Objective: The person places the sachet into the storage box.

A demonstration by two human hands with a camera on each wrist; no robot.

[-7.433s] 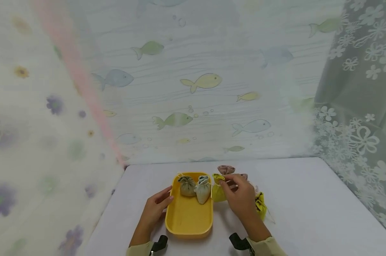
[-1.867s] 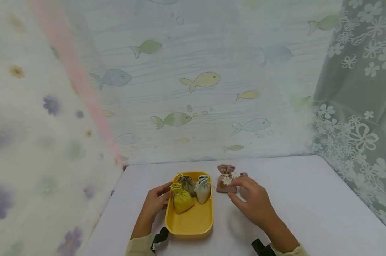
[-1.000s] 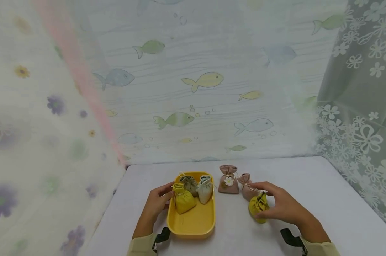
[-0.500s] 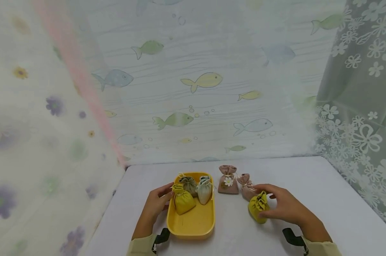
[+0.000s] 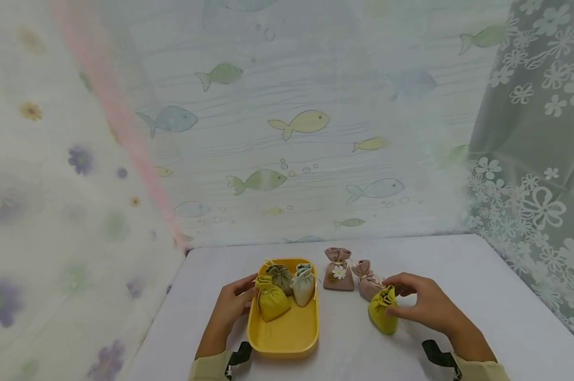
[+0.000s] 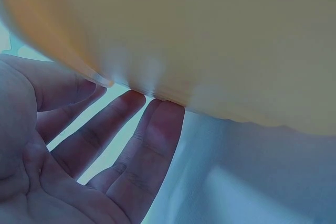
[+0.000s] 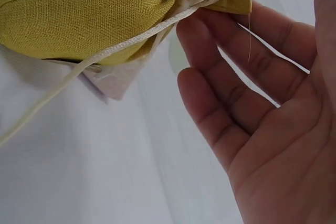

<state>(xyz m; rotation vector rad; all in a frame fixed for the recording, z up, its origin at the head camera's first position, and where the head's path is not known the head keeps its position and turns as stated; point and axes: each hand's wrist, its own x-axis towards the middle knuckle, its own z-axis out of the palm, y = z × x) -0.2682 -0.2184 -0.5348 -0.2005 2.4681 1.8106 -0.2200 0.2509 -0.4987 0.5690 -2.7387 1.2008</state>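
Note:
At the right, my right hand (image 5: 425,300) pinches the gathered neck of a yellow drawstring pouch (image 5: 381,316), thumb in front and fingers behind. In the right wrist view the fingers reach behind the neck of the same yellow pouch (image 7: 89,17), whose pale cord trails to the left. My left hand (image 5: 231,301) rests against the left side of a yellow tray (image 5: 282,338), and in the left wrist view its nearly straight fingertips (image 6: 168,116) touch the tray's wall. Inside the tray lie another yellow pouch (image 5: 273,301), an olive-grey pouch (image 5: 280,278) and a pale grey-green pouch (image 5: 303,286).
Two dusty-pink pouches stand behind the right hand's pouch: one with a white flower (image 5: 338,275), and a smaller leaning one (image 5: 366,280) partly overlapped by the yellow pouch. White cloth covers the table (image 5: 344,338). A fish-patterned curtain (image 5: 315,159) hangs behind.
One yellow pouch went from the right hand into the tray. The right hand then moved right to the other yellow pouch, and its thumb has risen to the neck. The left hand stays at the tray.

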